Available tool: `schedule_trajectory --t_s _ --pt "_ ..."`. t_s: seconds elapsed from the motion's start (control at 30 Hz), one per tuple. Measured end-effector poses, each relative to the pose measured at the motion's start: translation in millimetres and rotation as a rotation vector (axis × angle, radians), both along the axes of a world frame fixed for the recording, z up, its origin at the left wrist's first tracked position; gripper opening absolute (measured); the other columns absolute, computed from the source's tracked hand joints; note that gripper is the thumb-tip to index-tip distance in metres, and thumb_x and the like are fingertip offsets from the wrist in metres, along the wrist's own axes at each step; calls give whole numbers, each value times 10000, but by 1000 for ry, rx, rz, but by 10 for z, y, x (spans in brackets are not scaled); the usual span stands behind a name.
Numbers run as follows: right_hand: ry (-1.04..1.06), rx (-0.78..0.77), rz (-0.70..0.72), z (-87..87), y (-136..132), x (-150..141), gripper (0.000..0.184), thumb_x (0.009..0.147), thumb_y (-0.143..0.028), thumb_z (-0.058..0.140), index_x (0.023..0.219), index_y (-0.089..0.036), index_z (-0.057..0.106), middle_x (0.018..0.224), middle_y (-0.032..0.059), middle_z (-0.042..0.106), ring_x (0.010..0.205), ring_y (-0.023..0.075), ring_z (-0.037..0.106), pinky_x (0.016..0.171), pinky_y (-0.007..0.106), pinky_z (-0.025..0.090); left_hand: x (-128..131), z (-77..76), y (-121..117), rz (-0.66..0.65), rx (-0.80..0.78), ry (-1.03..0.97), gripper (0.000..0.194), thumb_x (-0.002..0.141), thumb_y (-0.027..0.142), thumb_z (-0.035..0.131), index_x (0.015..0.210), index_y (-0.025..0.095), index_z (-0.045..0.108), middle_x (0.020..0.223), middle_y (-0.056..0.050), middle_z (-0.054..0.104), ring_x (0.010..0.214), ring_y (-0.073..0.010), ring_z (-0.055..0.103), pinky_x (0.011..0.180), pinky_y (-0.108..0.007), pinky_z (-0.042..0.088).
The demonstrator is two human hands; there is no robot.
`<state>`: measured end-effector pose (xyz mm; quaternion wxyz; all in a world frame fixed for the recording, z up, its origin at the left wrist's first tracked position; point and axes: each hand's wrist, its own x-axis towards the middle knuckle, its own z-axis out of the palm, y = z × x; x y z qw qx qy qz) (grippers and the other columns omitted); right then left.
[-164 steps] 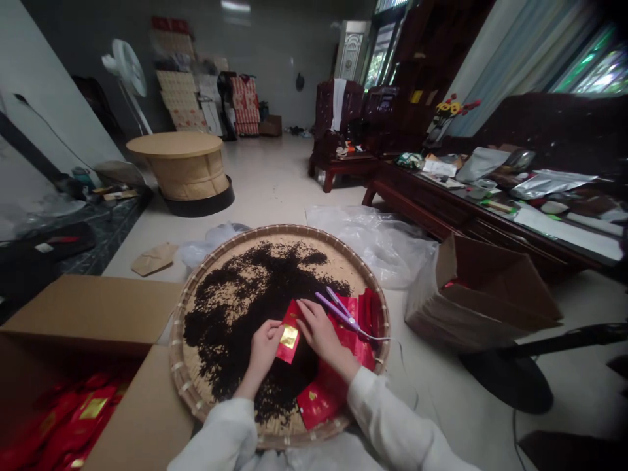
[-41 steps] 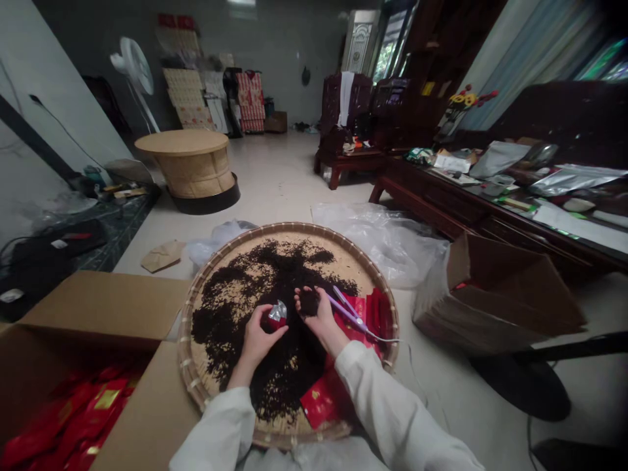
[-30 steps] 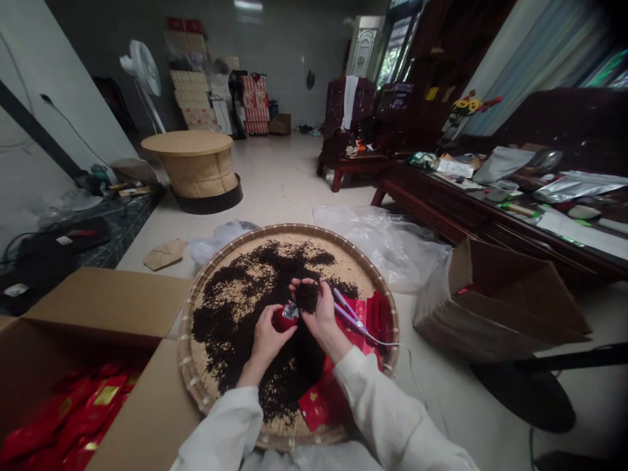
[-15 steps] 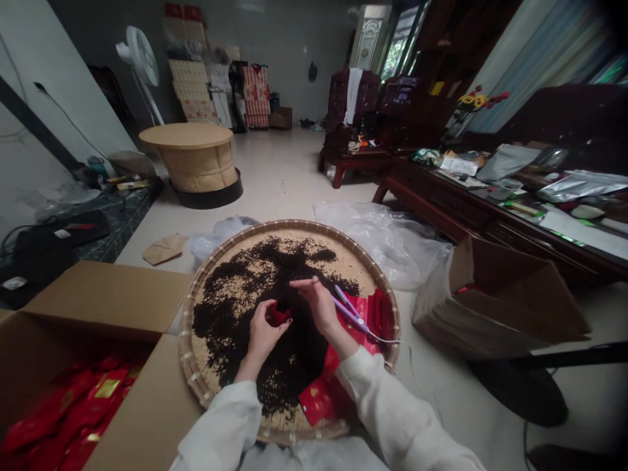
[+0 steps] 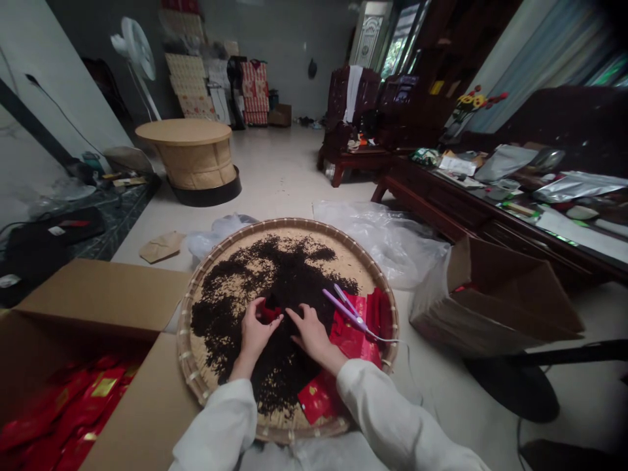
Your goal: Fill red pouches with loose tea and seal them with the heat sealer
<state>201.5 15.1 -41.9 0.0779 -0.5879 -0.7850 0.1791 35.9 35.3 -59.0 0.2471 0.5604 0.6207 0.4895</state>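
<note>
My left hand (image 5: 255, 332) grips a small red packet (image 5: 271, 313) by its sides, and dark loose leaves, like tea, show at its mouth. Just to the right, my right hand (image 5: 310, 332) hangs low over the leaves with its fingers apart and nothing visible in it. Beneath both hands the dark leaves (image 5: 289, 275) are spread over a round woven bamboo tray (image 5: 182, 350). On the tray's right side, a purple hair straightener (image 5: 346, 309) with a pale cord rests on flat red packets (image 5: 356, 337). Another red packet (image 5: 318, 399) lies near the front rim.
An open cardboard box (image 5: 132, 399) with many red packets (image 5: 83, 405) stands at the left. Another open carton (image 5: 495, 304) stands at the right, near a black stand base (image 5: 515, 389). Plastic sheeting (image 5: 377, 242) lies behind the tray; a cluttered low table (image 5: 441, 209) is beyond.
My right hand held leaves in its cupped palm, brought them to the packet and tipped them. Now it is lower, emptied and open. The packet, earlier flat in both hands, stays in my left hand.
</note>
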Motion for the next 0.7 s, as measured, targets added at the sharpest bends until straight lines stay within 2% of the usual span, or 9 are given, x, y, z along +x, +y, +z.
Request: schedule_trajectory --t_s 0.17,0.3,0.4,0.53,0.7 --pt "220 44 90 -104 117 19 500 732 -39 606 1183 -256 606 1242 103 466 1137 246 483 920 369 469 -29 -28 9 -4 8 -14 511 607 335 764 1056 192 565 928 -57 671 760 -205 645 707 -340 541" --pt "509 58 -31 -225 180 152 369 707 -51 605 1040 -199 670 1056 80 551 901 186 570 808 312 493 -27 -30 1 -12 19 -13 501 605 314 769 1049 190 572 943 -61 669 778 -209 648 713 -340 542" --pt "651 61 -142 -219 237 271 311 681 -95 625 964 -202 694 918 44 614 751 165 556 710 296 482 0 -10 -17 -26 27 6 485 609 295 769 1044 197 579 935 -50 667 787 -209 650 716 -340 546" --pt "783 75 -196 0 289 335 323 671 -152 640 984 -204 699 866 29 657 691 157 525 672 289 461 51 33 -47 -84 62 40 453 625 273 765 1031 194 580 983 -63 657 871 -222 647 780 -356 541" --pt "878 112 -63 443 294 168 370 706 -175 630 1065 -237 696 1018 48 654 741 150 552 647 265 468 75 57 -58 -123 43 52 452 631 266 757 1036 193 572 1014 -72 649 940 -243 638 834 -387 527"
